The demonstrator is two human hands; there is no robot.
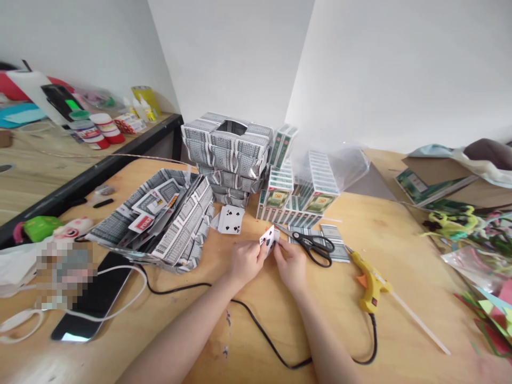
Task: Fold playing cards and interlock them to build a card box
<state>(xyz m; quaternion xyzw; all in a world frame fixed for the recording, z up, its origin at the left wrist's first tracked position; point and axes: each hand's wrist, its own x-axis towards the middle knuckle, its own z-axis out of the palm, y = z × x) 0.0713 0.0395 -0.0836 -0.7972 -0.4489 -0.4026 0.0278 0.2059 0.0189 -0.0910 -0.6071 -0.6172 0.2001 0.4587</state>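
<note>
Between my two hands is a playing card (267, 238) with black spade marks, bent or tilted upward. My left hand (247, 261) pinches its left side, and my right hand (291, 262) grips the right side; whether there is more than one card I cannot tell. Just beyond my left hand lies a small pile of cards with a spade card (231, 220) face up. Black-handled scissors (314, 246) rest right of my right hand, over patterned card strips (335, 241). Farther right lies a yellow glue gun (372, 285) with a white glue stick in its back.
A box woven from cards (200, 226) holds loose cards at the left. Behind stand stacked card-covered boxes (228, 144) and green card packs (294, 197). A black cable (256, 322) runs under my forearms. A phone (96, 298) lies left; a cardboard carton (436, 170) sits right.
</note>
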